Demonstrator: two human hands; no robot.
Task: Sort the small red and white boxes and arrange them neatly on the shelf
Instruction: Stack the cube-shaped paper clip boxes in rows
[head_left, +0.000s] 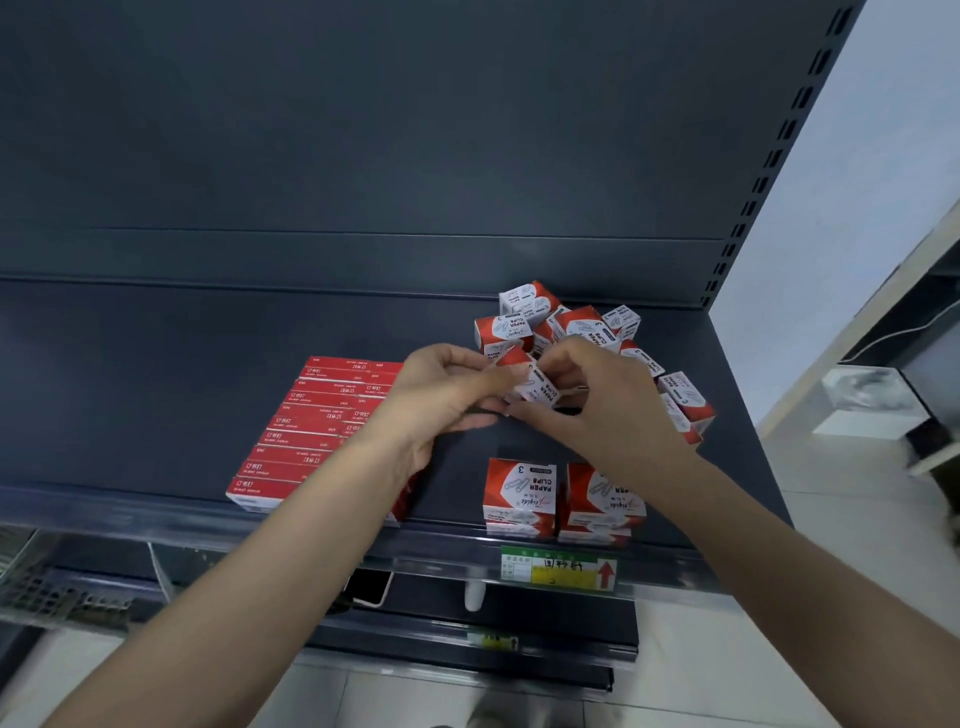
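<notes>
Left hand (447, 389) & right hand (597, 400) fingers both pinched on one small red-white cardboard paper-clip box (535, 382), held above dark grey metal shelf (156, 364), loose box pile (571, 325) just behind.

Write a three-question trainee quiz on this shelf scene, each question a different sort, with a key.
1. True or false: both hands, left hand and right hand, hold one paper clip box above the shelf.
2. Where does the loose pile of boxes lie? A) back right of the shelf B) front left C) on the floor
3. Fill in: two tidy stacks stand at the shelf's front edge, above the green and yellow ____.

Key: 1 true; 2 A; 3 price label.
</notes>
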